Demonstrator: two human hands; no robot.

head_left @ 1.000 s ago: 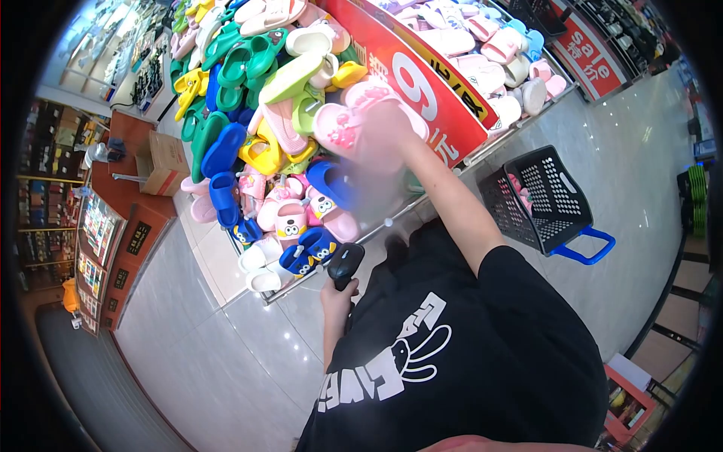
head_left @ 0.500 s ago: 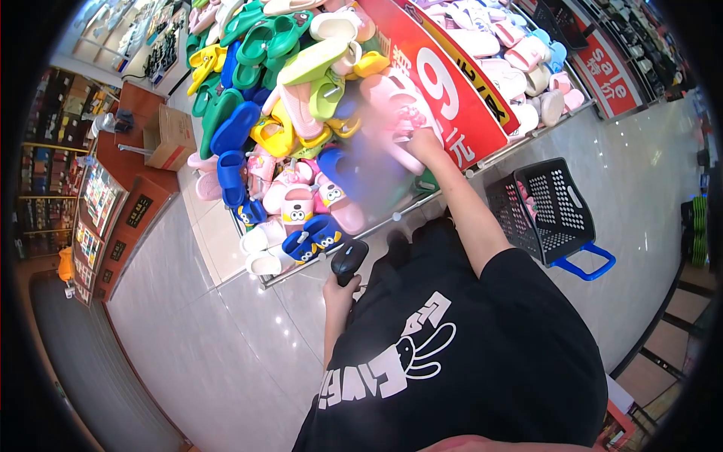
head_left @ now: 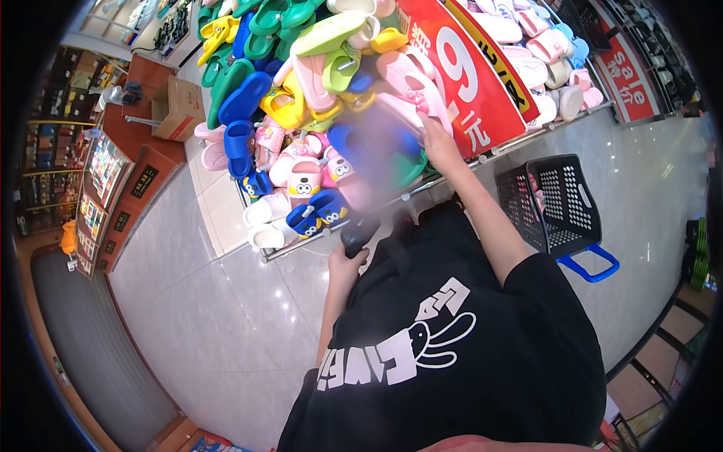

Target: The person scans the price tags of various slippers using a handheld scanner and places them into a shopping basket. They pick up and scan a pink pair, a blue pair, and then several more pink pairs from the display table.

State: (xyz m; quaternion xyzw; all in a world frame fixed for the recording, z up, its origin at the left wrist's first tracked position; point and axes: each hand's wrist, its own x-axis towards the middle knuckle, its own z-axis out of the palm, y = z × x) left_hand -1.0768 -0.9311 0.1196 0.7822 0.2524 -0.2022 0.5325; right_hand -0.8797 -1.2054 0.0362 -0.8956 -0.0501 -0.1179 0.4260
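Observation:
My left hand (head_left: pixel 346 269) is closed around a black handheld scanner (head_left: pixel 357 238), held low in front of the display; a blurred smudge partly veils its head. With my right hand (head_left: pixel 443 151) I grip the near end of a pink slipper (head_left: pixel 413 113) at the edge of the slipper pile. Another pink slipper (head_left: pixel 403 70) lies just behind it. Blue slippers (head_left: pixel 399 143) and a green slipper (head_left: pixel 411 167) sit below my right hand, partly hidden by the smudge. White, pink and blue slippers with cartoon eyes (head_left: pixel 304 181) lie at the near left corner.
A red price sign (head_left: pixel 459 64) stands right of the pile, with more pale slippers (head_left: pixel 548 47) beyond. On the floor at right is a black basket (head_left: pixel 565 203) with a blue handle and something pink inside. A wooden counter (head_left: pixel 151 162) and cardboard box (head_left: pixel 181 109) stand left.
The view has shifted, so the display appears farther right. The pink slipper in my right hand has changed angle, and the scanner in my left hand has tipped down toward the display.

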